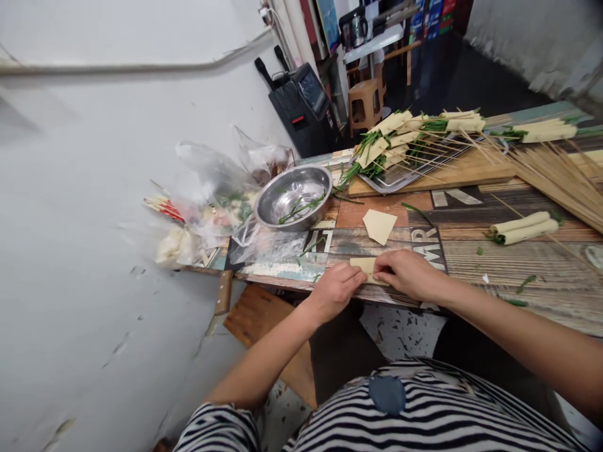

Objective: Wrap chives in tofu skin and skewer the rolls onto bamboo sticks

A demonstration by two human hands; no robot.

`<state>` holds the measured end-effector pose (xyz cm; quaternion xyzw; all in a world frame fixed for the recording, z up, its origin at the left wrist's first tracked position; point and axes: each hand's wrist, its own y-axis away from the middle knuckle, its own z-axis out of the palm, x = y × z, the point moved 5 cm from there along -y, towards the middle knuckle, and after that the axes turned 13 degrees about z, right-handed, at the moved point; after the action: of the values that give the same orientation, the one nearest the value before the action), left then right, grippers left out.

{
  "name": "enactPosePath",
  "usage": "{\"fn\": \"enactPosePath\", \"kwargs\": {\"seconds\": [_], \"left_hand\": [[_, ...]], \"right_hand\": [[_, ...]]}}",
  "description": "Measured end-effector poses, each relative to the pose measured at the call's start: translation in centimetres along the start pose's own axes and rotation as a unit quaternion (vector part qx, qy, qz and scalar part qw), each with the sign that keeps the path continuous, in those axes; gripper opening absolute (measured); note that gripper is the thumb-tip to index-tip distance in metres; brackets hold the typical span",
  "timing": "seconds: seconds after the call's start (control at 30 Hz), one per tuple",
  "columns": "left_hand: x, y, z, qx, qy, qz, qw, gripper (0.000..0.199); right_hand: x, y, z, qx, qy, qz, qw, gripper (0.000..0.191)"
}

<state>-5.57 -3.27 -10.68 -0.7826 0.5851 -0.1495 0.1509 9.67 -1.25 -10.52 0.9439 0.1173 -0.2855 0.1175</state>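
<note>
Near the table's front edge, my left hand and my right hand pinch a pale yellow tofu sheet between them. Their fingers are closed along it, and partly hide it. Just beyond lies a loose piece of tofu sheet, flat on the table. Two tofu rolls with green stalks at their ends rest side by side to the right, a thin stick under or through them; which, I cannot tell.
A steel bowl holds a few green stalks. Behind, a metal tray of skewered rolls stands on a wooden board. Bamboo skewers spread at right. Plastic bags sit left; a knife handle juts past the edge.
</note>
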Motion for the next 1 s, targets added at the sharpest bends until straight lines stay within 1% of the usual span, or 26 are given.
{"fn": "enactPosePath", "kwargs": {"seconds": [0.07, 0.17, 0.27, 0.37, 0.43, 0.47, 0.57, 0.63, 0.73, 0.83, 0.9, 1.0], "left_hand": [[0.0, -0.1, 0.0, -0.016, 0.014, 0.006, 1.0, 0.022], [-0.1, -0.1, -0.2, -0.01, 0.028, -0.007, 1.0, 0.023], [-0.4, -0.2, -0.2, -0.013, 0.001, -0.039, 0.999, 0.023], [-0.3, -0.3, -0.3, -0.012, -0.032, -0.047, 0.998, 0.02], [-0.2, -0.4, -0.3, 0.003, -0.044, -0.048, 0.998, 0.019], [-0.2, -0.3, -0.3, 0.005, -0.044, -0.046, 0.998, 0.019], [-0.1, -0.3, -0.2, -0.012, -0.029, -0.03, 0.999, 0.021], [-0.4, -0.4, -0.3, -0.034, -0.011, -0.03, 0.999, 0.023], [-1.0, -0.7, -0.6, -0.057, 0.059, -0.047, 0.996, 0.024], [-1.3, -1.1, -0.9, -0.061, 0.135, -0.066, 0.987, 0.024], [-1.2, -1.1, -0.9, -0.06, 0.124, -0.089, 0.986, 0.023], [-0.8, -0.7, -0.9, -0.047, 0.057, -0.123, 0.99, 0.024]], "right_hand": [[-0.3, 0.1, 0.0, 0.009, 0.023, -0.031, 0.999, 0.015], [-1.0, 0.7, 0.2, 0.051, 0.098, -0.077, 0.991, 0.023], [-1.8, 1.8, 0.7, 0.13, 0.183, -0.119, 0.967, 0.022], [-2.6, 3.3, 1.4, 0.207, 0.226, -0.19, 0.933, 0.017], [-2.6, 4.0, 1.9, 0.232, 0.234, -0.218, 0.919, 0.018], [-2.5, 4.1, 2.1, 0.234, 0.236, -0.219, 0.917, 0.017], [-2.3, 3.9, 2.1, 0.218, 0.232, -0.205, 0.926, 0.015], [-2.3, 3.4, 1.8, 0.187, 0.223, -0.19, 0.938, 0.014], [-2.0, 2.2, 1.0, 0.115, 0.189, -0.152, 0.963, 0.018], [-1.7, 1.1, 0.3, 0.039, 0.138, -0.132, 0.981, 0.026], [-1.6, 0.6, -0.1, 0.011, 0.113, -0.133, 0.985, 0.027], [-1.6, 0.1, -0.5, -0.008, 0.099, -0.138, 0.985, 0.025]]}}
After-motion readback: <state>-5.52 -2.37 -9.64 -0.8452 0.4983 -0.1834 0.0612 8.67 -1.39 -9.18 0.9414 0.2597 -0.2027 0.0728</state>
